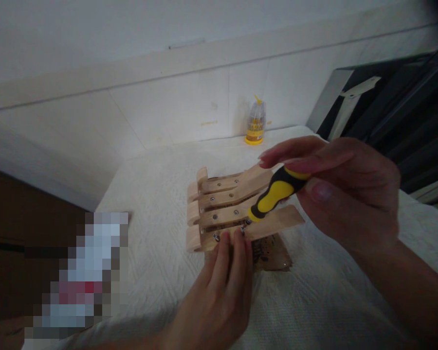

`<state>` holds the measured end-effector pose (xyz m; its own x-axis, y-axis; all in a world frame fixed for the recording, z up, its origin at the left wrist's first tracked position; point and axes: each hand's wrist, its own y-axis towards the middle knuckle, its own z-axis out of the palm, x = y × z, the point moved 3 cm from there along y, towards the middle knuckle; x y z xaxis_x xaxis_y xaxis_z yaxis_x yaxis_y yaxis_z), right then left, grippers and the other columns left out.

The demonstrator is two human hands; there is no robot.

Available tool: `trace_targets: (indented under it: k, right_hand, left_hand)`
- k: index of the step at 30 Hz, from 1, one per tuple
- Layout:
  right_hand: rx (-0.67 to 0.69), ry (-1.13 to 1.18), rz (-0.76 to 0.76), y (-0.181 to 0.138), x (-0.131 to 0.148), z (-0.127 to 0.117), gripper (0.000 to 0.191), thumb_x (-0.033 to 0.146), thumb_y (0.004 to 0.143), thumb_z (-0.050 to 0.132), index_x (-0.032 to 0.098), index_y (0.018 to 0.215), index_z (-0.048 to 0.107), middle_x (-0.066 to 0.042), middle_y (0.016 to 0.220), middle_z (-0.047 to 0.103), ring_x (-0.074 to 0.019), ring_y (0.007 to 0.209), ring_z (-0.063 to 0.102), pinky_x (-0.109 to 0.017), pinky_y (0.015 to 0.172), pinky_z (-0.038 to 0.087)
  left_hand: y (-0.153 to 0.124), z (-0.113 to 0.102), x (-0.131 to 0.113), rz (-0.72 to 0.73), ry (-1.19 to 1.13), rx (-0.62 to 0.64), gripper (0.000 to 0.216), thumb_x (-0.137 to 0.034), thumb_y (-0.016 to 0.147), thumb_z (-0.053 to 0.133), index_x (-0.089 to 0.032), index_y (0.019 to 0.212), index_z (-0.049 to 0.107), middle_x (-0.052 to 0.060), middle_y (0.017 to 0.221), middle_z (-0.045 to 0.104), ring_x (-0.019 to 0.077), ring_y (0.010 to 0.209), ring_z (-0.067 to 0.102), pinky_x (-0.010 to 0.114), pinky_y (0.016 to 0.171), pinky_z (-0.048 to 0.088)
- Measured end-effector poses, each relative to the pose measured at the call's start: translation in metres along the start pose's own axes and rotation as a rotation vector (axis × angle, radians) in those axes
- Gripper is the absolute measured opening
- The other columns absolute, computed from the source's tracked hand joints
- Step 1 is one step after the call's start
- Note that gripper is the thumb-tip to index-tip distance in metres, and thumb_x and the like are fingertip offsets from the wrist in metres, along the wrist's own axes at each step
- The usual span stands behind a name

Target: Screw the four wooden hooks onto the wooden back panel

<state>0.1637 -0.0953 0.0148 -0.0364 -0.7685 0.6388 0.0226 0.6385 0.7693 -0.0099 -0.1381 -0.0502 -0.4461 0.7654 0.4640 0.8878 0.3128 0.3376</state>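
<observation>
My right hand is closed around the rear of a yellow and black screwdriver, which slants down to the left. Its tip meets a screw in the nearest of several wooden pieces. Those pieces lie side by side, each with an upturned left end and screws along its flat part. Pressed together, the fingers of my left hand grip the nearest wooden piece beside that screw. Another screw stands a little proud to the left. Under the wood lies a printed brown packet, partly covered.
A yellow-based clear case of screwdriver bits stands at the back against the wall. White textured cloth covers the table. Dark panels with a pale metal bracket lean at the right. A pixelated object is at the left edge.
</observation>
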Motion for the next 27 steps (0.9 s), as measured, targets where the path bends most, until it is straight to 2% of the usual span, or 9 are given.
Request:
trace_targets:
  k: [3,6,11,15,19,23,25,27]
  right_hand:
    - [-0.015,-0.004,-0.004,-0.0006,0.0011,0.0009,0.018,0.02,0.081,0.062,0.027,0.096,0.069,-0.002,0.1,0.07,-0.0189,0.098,0.065,-0.032,0.076,0.058]
    - [-0.01,0.021,-0.005,-0.0008,0.0026,0.0024,0.02,0.017,0.08,0.063,0.025,0.098,0.069,-0.002,0.099,0.071,-0.018,0.095,0.067,-0.031,0.078,0.058]
    - [0.01,0.061,0.033,-0.0022,0.0031,0.0021,0.022,0.015,0.083,0.059,0.023,0.1,0.069,-0.002,0.103,0.071,-0.0185,0.099,0.066,-0.033,0.083,0.058]
    - [0.015,0.01,0.06,-0.0021,0.0037,0.0029,0.021,0.017,0.085,0.056,0.026,0.098,0.069,-0.002,0.105,0.071,-0.0198,0.097,0.067,-0.034,0.073,0.06]
    - [-0.021,-0.026,-0.006,0.0023,0.0063,0.0054,0.018,0.014,0.077,0.066,0.026,0.09,0.071,-0.001,0.088,0.072,-0.0153,0.084,0.068,-0.027,0.065,0.059]
    - [-0.129,-0.021,-0.063,0.0044,0.0051,0.0031,0.018,0.019,0.065,0.077,0.028,0.08,0.072,0.002,0.07,0.064,-0.011,0.068,0.061,-0.023,0.058,0.054]
    - [-0.112,-0.007,-0.042,0.0026,0.0032,0.0015,0.017,0.021,0.069,0.074,0.029,0.084,0.072,0.001,0.078,0.065,-0.0119,0.074,0.062,-0.023,0.058,0.055]
    - [-0.013,-0.001,0.035,-0.0003,0.0009,0.0015,0.02,0.021,0.079,0.064,0.029,0.096,0.07,0.0,0.099,0.068,-0.0149,0.089,0.065,-0.024,0.06,0.057]
  left_hand:
    - [-0.0013,-0.0059,0.0019,0.026,-0.067,-0.016,0.04,-0.019,0.088,0.037,-0.005,0.122,0.053,0.014,0.117,0.06,0.0312,0.112,0.057,0.039,0.097,0.041]
    - [-0.0002,-0.0072,0.0044,0.061,-0.117,-0.004,0.04,-0.018,0.09,0.032,-0.01,0.124,0.053,0.011,0.125,0.057,0.0313,0.115,0.054,0.04,0.096,0.041]
    - [0.002,-0.0037,0.0058,0.071,-0.156,-0.002,0.042,-0.018,0.092,0.029,-0.01,0.128,0.048,0.015,0.133,0.051,0.0322,0.12,0.051,0.04,0.095,0.042]
    - [0.0021,-0.0042,0.0048,0.064,-0.156,-0.006,0.041,-0.02,0.092,0.03,-0.01,0.126,0.049,0.015,0.132,0.053,0.0331,0.118,0.053,0.041,0.094,0.044]
    - [0.0021,-0.0045,0.0042,0.069,-0.152,-0.015,0.04,-0.019,0.092,0.03,-0.009,0.126,0.049,0.015,0.132,0.053,0.032,0.118,0.053,0.041,0.095,0.043]
    - [0.003,-0.0036,0.0043,0.077,-0.146,-0.021,0.04,-0.019,0.092,0.029,-0.01,0.124,0.051,0.014,0.13,0.055,0.0304,0.116,0.055,0.041,0.094,0.043]
    - [0.0032,-0.0037,0.0045,0.075,-0.144,-0.027,0.039,-0.019,0.092,0.028,-0.01,0.123,0.052,0.014,0.128,0.056,0.0302,0.115,0.056,0.041,0.094,0.043]
    - [0.0032,-0.0041,0.0046,0.072,-0.141,-0.036,0.039,-0.019,0.092,0.029,-0.01,0.122,0.052,0.013,0.128,0.056,0.03,0.115,0.056,0.04,0.094,0.043]
